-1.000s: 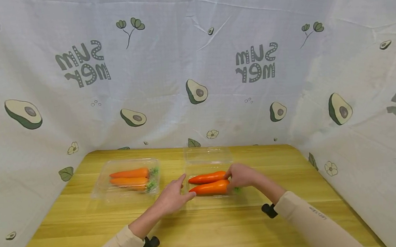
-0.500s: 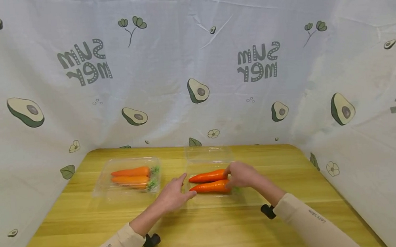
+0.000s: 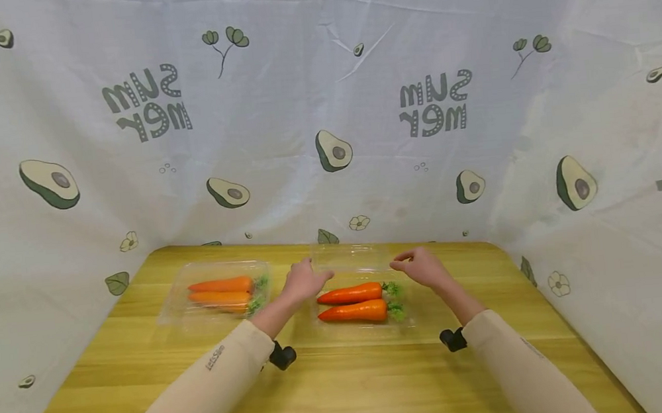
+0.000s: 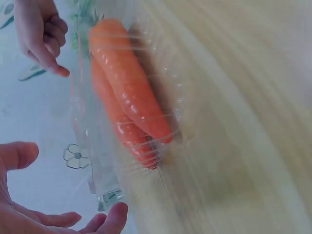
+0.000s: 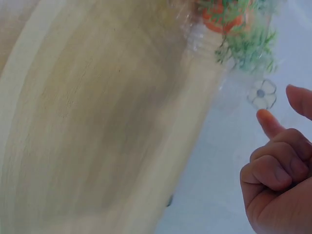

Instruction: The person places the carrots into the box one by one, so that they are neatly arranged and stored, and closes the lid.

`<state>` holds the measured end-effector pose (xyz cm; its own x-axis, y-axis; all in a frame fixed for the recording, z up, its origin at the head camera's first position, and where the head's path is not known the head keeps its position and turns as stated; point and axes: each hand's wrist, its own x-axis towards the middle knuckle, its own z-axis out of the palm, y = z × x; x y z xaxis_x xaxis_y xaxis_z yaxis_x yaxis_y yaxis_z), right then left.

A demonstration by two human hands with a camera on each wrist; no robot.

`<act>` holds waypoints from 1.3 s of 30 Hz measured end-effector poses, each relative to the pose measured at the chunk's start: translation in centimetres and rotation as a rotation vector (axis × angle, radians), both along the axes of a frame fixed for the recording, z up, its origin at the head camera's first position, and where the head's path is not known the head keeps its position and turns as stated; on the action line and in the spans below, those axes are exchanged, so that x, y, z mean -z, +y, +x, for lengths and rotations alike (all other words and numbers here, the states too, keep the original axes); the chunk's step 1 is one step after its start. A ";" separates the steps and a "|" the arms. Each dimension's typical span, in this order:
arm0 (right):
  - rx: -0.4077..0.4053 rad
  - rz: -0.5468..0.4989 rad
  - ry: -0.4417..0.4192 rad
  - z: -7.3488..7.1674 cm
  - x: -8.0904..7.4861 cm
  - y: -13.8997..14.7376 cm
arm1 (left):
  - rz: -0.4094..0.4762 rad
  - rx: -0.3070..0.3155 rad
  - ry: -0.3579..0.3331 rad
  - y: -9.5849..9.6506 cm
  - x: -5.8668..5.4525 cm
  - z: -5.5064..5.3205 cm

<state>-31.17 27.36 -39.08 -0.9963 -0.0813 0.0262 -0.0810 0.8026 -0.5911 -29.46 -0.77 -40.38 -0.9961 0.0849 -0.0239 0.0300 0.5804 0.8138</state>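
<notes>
Two orange carrots with green tops lie side by side in a clear plastic box; the front one [image 3: 353, 312] and the back one [image 3: 349, 294] both point left. The box's clear lid [image 3: 350, 258] stands raised behind them. My left hand [image 3: 304, 281] is at the lid's left side, thumb and fingers spread apart. By the lid's right side is my right hand [image 3: 423, 266]. In the right wrist view its thumb and index finger stretch out with a gap between them, while the other fingers [image 5: 278, 165] curl in. I see nothing held in either hand.
A second clear plastic box [image 3: 176, 311] with two carrots [image 3: 219, 286] stands at the left on the wooden table [image 3: 360, 390]. A white printed cloth [image 3: 273, 105] hangs behind and along both sides of the table.
My right hand has left the carrots' tops and moved up and right to beside the lid. My left hand has moved back from the box's left side toward the lid.
</notes>
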 end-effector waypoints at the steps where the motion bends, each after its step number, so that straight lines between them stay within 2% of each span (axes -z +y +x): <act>1: 0.022 -0.010 -0.007 -0.3 0.2 0.4 | -0.009 -0.020 -0.006 0.3 0.0 -0.7; 5: 0.091 -0.081 -0.080 -1.8 0.8 1.4 | -0.051 -0.066 -0.072 0.9 0.0 -3.4; 7: 0.112 -0.118 -0.125 -2.4 1.2 1.5 | -0.028 -0.085 -0.113 1.1 0.2 -4.5; 10: 0.117 -0.161 -0.182 -3.1 1.7 1.4 | 0.012 -0.104 -0.149 1.1 0.5 -5.6; 13: 0.122 -0.197 -0.222 -3.5 2.1 0.9 | -0.020 -0.092 -0.143 1.0 0.8 -6.2; 16: 0.121 -0.235 -0.253 -3.7 2.4 0.6 | -0.023 -0.078 -0.140 0.9 1.2 -6.5; 19: 0.126 -0.274 -0.268 -3.9 2.7 0.4 | 0.087 -0.105 -0.177 0.9 1.4 -6.6; 22: 0.140 -0.314 -0.268 -4.1 2.9 0.3 | 0.146 -0.128 -0.190 0.8 1.5 -6.6; 29: 0.161 -0.365 -0.226 -3.9 2.8 -0.1 | 0.134 -0.140 -0.176 0.7 1.5 -6.6; 35: 0.223 -0.385 -0.164 -3.6 1.8 -0.3 | 0.100 -0.167 -0.040 0.7 0.8 -6.2; 39: 0.229 -0.410 -0.155 -3.4 1.1 -0.1 | 0.130 -0.164 0.019 0.6 0.4 -5.7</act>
<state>-34.55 27.30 -40.20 -0.9821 0.1258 -0.1401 0.1843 0.4886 -0.8528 -35.14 -0.22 -40.80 -0.9970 -0.0771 -0.0046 -0.0404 0.4691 0.8822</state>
